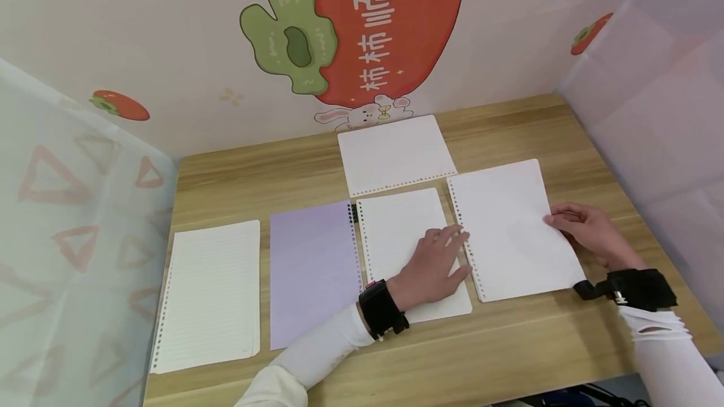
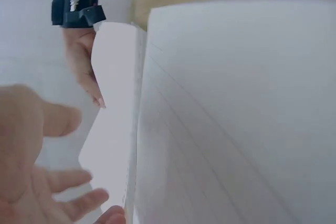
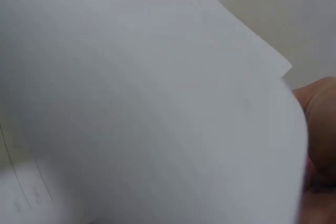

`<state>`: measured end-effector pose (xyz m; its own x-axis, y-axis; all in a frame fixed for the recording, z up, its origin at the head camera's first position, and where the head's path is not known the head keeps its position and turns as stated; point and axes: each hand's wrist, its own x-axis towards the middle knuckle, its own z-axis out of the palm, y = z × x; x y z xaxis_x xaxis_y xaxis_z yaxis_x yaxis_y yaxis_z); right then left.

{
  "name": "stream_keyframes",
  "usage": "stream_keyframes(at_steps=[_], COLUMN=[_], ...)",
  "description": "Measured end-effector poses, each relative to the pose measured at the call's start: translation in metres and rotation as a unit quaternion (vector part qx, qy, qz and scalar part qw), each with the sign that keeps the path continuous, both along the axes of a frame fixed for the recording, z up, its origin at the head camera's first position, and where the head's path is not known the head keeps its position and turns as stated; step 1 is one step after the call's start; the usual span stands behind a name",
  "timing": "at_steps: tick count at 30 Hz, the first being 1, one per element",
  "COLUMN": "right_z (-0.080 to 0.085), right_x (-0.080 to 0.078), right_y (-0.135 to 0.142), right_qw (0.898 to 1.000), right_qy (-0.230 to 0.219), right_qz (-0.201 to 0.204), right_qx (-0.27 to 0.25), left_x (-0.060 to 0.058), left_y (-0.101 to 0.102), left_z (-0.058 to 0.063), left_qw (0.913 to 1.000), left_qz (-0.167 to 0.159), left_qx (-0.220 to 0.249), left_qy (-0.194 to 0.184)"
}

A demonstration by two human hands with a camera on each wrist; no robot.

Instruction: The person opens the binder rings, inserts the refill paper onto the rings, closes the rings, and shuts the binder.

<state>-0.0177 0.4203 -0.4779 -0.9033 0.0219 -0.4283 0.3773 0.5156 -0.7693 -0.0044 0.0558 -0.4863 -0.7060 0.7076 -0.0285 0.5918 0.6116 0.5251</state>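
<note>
A stack of white loose-leaf paper (image 1: 509,237), its punched holes along the left side, lies at the right. My right hand (image 1: 591,231) pinches its right edge between thumb and fingers, and the sheet bends there. In the right wrist view the curved white sheet (image 3: 173,103) hides most of that hand. My left hand (image 1: 432,265) reaches across a lined loose-leaf stack (image 1: 401,218), fingers spread, fingertips at the white stack's punched edge. The left wrist view shows its thumb and fingers apart, holding nothing, beside the lined paper (image 2: 247,87).
Left of the lined stack lies a purple notebook cover (image 1: 311,269) with a dark binding (image 1: 354,213) at its upper right. Another lined stack (image 1: 215,294) is at the far left of the wooden table (image 1: 498,344). A blank punched sheet (image 1: 396,152) lies near the back wall.
</note>
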Motion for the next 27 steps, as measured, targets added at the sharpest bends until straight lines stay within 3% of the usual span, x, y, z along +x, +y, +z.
stream_keyframes(at_steps=[2,5,8,11,15,16,19,27], right_z=[0.000,0.000,0.000,0.001,0.003,0.003,0.004,0.004], right_x=[0.001,0.003,0.004,0.005,0.005,0.004,0.003,0.003], right_y=[-0.002,-0.008,-0.014,-0.023,-0.040,-0.044,-0.057,-0.088], right_qw=[0.999,0.992,0.978,0.964,0.956,0.956,0.955,0.950], right_qy=[0.000,0.007,0.017,0.023,0.018,0.016,0.014,0.017], right_qz=[-0.018,-0.048,-0.073,-0.084,-0.080,-0.076,-0.065,-0.067], right_qx=[-0.045,-0.120,-0.195,-0.253,-0.281,-0.284,-0.290,-0.305], left_x=[-0.004,-0.009,-0.013,-0.016,-0.017,-0.017,-0.016,-0.008], left_y=[-0.001,-0.003,-0.005,-0.006,-0.010,-0.012,-0.020,-0.049], left_z=[-0.002,-0.002,0.001,0.001,0.000,-0.001,-0.002,0.002], left_qw=[0.9964,0.9733,0.9311,0.8804,0.8244,0.8177,0.8156,0.8480], left_qz=[0.028,0.069,0.106,0.124,0.144,0.150,0.174,0.222], left_qx=[0.060,0.143,0.207,0.266,0.329,0.337,0.341,0.292], left_qy=[-0.053,-0.166,-0.281,-0.373,-0.438,-0.442,-0.434,-0.382])
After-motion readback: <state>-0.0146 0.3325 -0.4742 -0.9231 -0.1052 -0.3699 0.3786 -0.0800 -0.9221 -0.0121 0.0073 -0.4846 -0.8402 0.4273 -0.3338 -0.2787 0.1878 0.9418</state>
